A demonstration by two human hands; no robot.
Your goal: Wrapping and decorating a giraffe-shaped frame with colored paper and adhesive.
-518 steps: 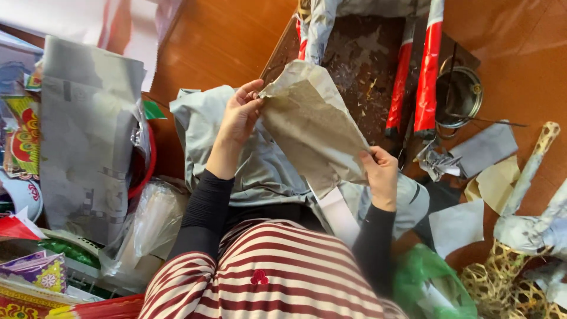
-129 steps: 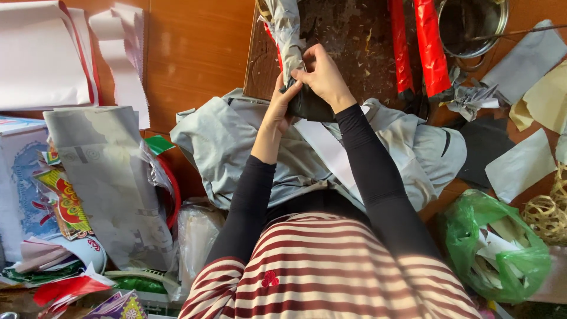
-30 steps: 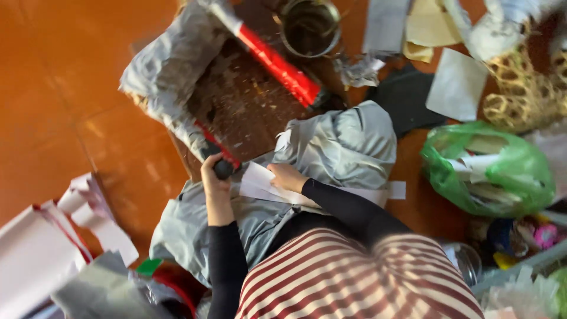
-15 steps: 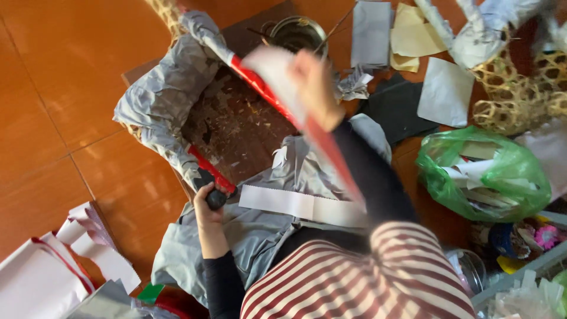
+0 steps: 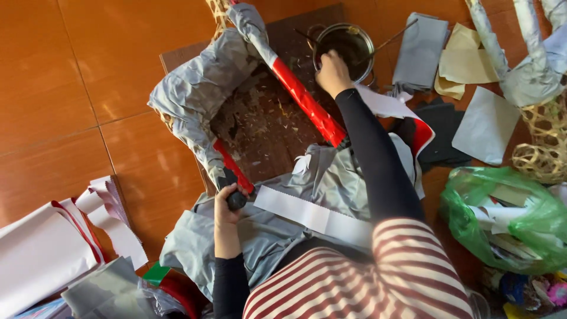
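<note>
My left hand (image 5: pixel 226 204) grips the dark end of a red-and-grey wrapped bar (image 5: pixel 231 171), one leg of a paper-covered frame (image 5: pixel 201 94) that lies on a dark wooden board (image 5: pixel 266 124). My right hand (image 5: pixel 332 70) reaches forward to the near rim of a round metal bowl (image 5: pixel 344 42), fingers curled. What the fingers hold is hidden. A thin stick (image 5: pixel 393 38) leans out of the bowl. A long red-wrapped bar (image 5: pixel 307 103) runs under my right forearm. A white paper strip (image 5: pixel 313 215) lies across my lap on grey cloth (image 5: pixel 260 230).
Cut grey and cream paper sheets (image 5: pixel 466 65) lie at the far right beside woven bamboo frames (image 5: pixel 540 147). A green plastic bag (image 5: pixel 508 218) of scraps sits at my right. White and red paper rolls (image 5: pixel 47 248) lie at the left on the orange tiled floor (image 5: pixel 65 88).
My right hand, raised with a pale paper piece half a second ago, has dropped and reached out to the metal bowl. The left hand has kept its grip on the bar's end.
</note>
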